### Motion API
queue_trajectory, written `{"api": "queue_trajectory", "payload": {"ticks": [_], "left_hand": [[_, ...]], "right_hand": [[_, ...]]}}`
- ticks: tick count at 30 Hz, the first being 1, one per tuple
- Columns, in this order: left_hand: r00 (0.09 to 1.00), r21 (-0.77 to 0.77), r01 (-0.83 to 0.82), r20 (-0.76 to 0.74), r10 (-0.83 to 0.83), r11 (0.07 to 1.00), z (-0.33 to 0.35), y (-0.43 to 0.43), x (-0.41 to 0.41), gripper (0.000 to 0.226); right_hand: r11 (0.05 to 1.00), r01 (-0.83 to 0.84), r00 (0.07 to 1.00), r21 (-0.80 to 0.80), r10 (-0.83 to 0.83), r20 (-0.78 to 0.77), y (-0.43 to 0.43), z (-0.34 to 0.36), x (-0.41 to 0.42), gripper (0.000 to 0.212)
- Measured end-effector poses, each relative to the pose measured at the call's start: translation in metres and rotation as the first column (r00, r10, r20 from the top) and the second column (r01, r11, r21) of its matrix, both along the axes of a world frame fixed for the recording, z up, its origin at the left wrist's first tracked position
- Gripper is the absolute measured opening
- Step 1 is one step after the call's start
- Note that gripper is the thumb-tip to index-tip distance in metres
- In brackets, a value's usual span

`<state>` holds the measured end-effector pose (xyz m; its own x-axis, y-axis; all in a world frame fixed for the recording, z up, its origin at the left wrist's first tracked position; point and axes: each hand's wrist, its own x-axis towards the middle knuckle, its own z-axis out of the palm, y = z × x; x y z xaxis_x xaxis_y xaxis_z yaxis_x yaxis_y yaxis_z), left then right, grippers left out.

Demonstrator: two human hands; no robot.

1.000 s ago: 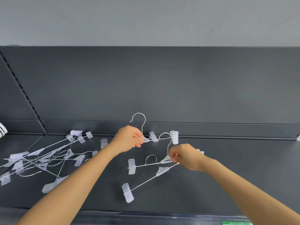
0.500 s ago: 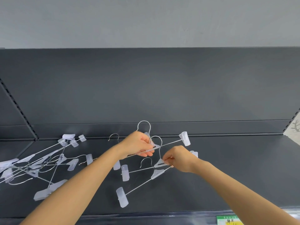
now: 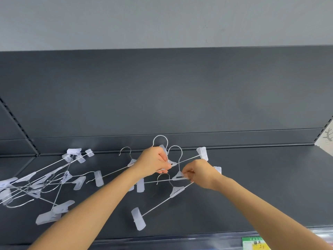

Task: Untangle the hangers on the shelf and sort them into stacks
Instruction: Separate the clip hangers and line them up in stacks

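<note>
Silver wire hangers with translucent white plastic clips [image 3: 98, 178] all sit on or just above the dark grey metal shelf [image 3: 252, 186], in two groups: a tangled pile [image 3: 45, 181] at the far left, bars crossing and hooks threaded together, and a smaller knot mid-shelf between both hands. Left hand [image 3: 154, 162] is closed round the neck of the tall-hook hanger [image 3: 173, 163], fingers curled at its centre tab, holding it raised, hook up; I read that as an anchor so the others can come off it. Right hand [image 3: 200, 173] pinches the centre tab of the second hanger [image 3: 176, 176], whose hook stands just beside the first, wires crossing between the hands. Gripping at the tabs makes sense: stiffest point, and the clips hang clear. A third hanger [image 3: 177, 191] lies under the right hand, bar running down to a clip near the shelf's front edge; I can't tell if its hook is caught on the second one's bar. No sorted stack in view, so I judge the job early. Next move likely wants a twist, not a straight pull, or the hooks snag and drag the lower one along. Green-and-yellow price label [image 3: 255, 243] on the front lip, not relevant.
</note>
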<state>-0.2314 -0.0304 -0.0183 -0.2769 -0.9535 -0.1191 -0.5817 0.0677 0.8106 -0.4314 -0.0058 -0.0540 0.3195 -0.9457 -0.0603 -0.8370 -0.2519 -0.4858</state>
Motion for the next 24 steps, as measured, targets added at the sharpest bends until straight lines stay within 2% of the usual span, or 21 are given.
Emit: {"api": "queue_trajectory", "payload": {"ticks": [3, 5, 7, 10, 12, 16, 24], "left_hand": [[0.998, -0.063, -0.059, 0.032, 0.061, 0.996, -0.003, -0.001, -0.001, 0.029], [0.995, -0.023, -0.103, -0.019, 0.103, 0.994, -0.004, -0.003, 0.002, 0.033], [0.994, 0.042, -0.091, -0.064, 0.094, 0.995, -0.004, -0.004, 0.006, 0.030], [1.000, 0.054, -0.003, -0.021, 0.004, 0.999, -0.002, -0.005, 0.012, 0.015], [0.999, 0.090, 0.023, -0.031, -0.020, 0.996, -0.001, -0.006, 0.012, 0.026], [0.993, 0.178, 0.029, -0.114, -0.008, 0.984, 0.002, -0.005, 0.008, 0.022], [0.961, 0.075, -0.161, -0.214, 0.174, 0.984, -0.001, -0.008, 0.005, 0.020]], "right_hand": [[0.996, -0.076, 0.996, -0.055, 0.073, -0.058, 0.001, -0.001, 0.004, 0.018], [0.986, -0.129, 0.986, -0.104, 0.117, -0.115, 0.002, -0.001, 0.006, 0.022], [0.984, -0.152, 0.981, -0.092, 0.139, -0.134, 0.001, -0.006, 0.007, 0.019], [0.986, -0.159, 0.978, -0.049, 0.151, -0.141, 0.000, -0.013, 0.008, 0.014], [0.983, -0.175, 0.977, -0.047, 0.168, -0.133, 0.000, -0.013, 0.010, 0.011], [0.978, -0.180, 0.974, -0.101, 0.163, -0.159, 0.000, -0.014, 0.011, 0.013], [0.956, -0.229, 0.960, -0.182, 0.190, -0.206, 0.008, -0.015, 0.002, 0.017]]}}
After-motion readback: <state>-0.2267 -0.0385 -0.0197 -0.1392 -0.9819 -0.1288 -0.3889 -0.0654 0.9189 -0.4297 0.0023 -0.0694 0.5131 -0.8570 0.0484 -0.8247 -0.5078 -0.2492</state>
